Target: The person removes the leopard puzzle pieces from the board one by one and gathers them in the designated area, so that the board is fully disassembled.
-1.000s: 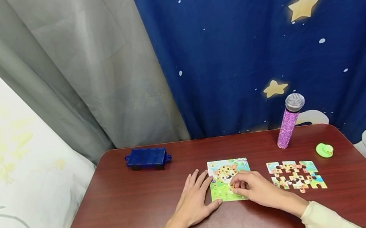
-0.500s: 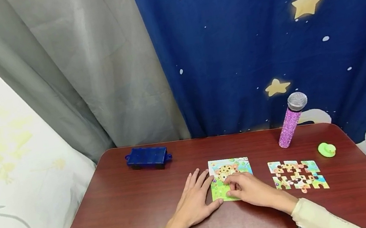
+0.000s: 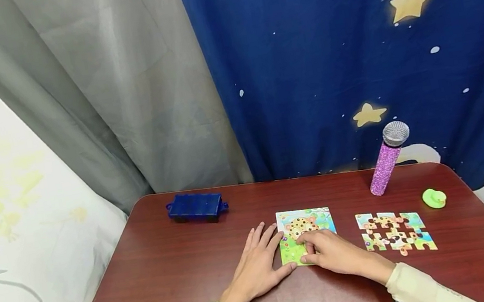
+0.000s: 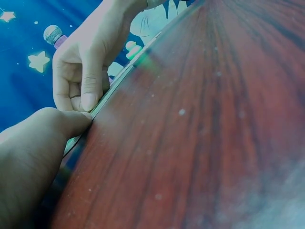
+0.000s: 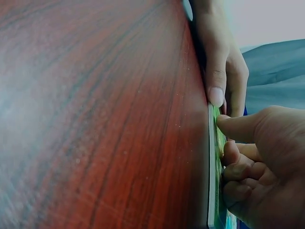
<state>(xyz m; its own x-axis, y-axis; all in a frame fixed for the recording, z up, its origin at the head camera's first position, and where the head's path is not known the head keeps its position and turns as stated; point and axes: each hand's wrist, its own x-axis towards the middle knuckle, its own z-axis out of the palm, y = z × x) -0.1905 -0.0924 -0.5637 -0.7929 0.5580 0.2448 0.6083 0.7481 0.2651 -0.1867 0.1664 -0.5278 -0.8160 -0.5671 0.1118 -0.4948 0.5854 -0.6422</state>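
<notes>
A square puzzle board (image 3: 291,252) with a spotted leopard cub picture lies flat on the table. My left hand (image 3: 257,262) is spread palm down at its left side, fingertips and thumb at the edge. My right hand (image 3: 333,252) is over the board's lower right part, index finger and thumb close together at its surface with a small puzzle piece, mostly hidden by the fingers. In the right wrist view the right thumb (image 5: 233,128) touches the green board face, and the other fingers are curled. Loose puzzle pieces (image 3: 397,238) lie grouped on the right.
A glittery purple microphone (image 3: 385,168) stands behind the puzzle pieces, with a green toy duck (image 3: 434,198) to its right. A blue toy wagon (image 3: 197,206) is at the back left of the brown table (image 3: 174,290). Curtains hang behind.
My right hand has moved left and settled lower on the board with the puzzle piece, its fingers covering more of it. My left hand has stayed at the board's edge.
</notes>
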